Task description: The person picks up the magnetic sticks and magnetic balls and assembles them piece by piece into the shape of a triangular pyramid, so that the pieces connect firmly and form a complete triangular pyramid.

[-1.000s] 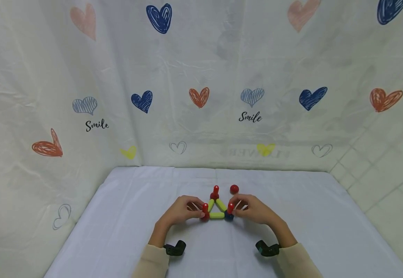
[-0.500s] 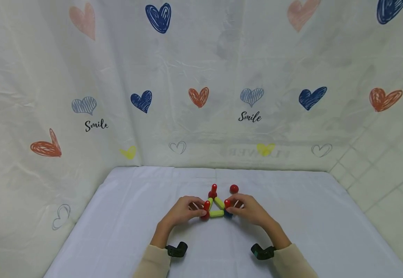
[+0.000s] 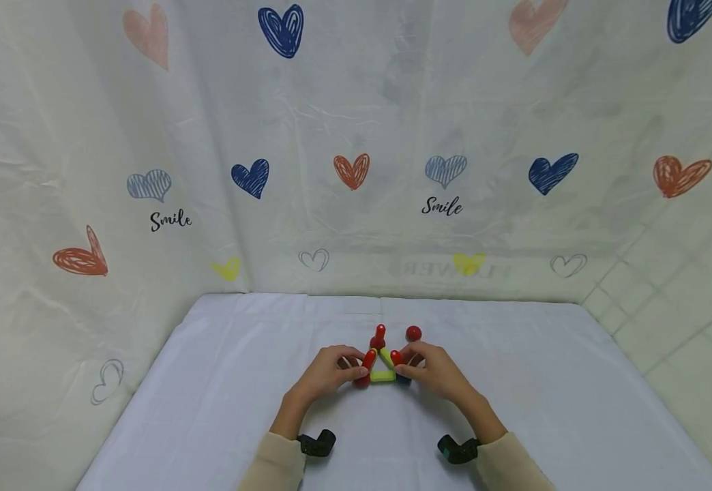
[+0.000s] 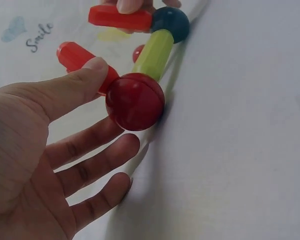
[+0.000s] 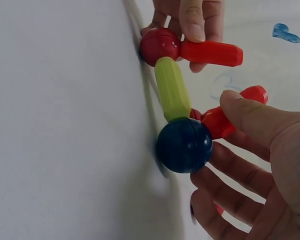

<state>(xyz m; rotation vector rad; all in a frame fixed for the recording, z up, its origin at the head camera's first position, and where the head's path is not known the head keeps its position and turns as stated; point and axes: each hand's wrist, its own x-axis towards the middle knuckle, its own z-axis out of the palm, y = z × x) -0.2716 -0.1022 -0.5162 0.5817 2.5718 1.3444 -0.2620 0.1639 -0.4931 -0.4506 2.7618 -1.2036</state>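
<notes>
A triangle of yellow-green rods (image 3: 383,376) from a magnetic ball-and-stick set lies on the table. Its corners are a red ball (image 4: 135,102) at the left, a dark blue ball (image 5: 184,145) at the right and a red ball at the back. From each corner a red rod sticks up. My left hand (image 3: 330,372) pinches the left red rod (image 4: 72,55), which leans inward. Between thumb and fingers, my right hand (image 3: 432,372) holds the red rod (image 5: 220,122) on the blue ball, tilted toward the middle. The back red rod (image 3: 380,332) stands untouched.
A loose red ball (image 3: 414,333) lies behind my right hand. White cloth covers the table (image 3: 258,327), and a curtain (image 3: 356,225) printed with hearts hangs at its far edge. Both wrists wear black cameras.
The two front red rods have gone from nearly upright to leaning toward each other, tops closer together. My right hand has moved left, and my left hand slightly right.
</notes>
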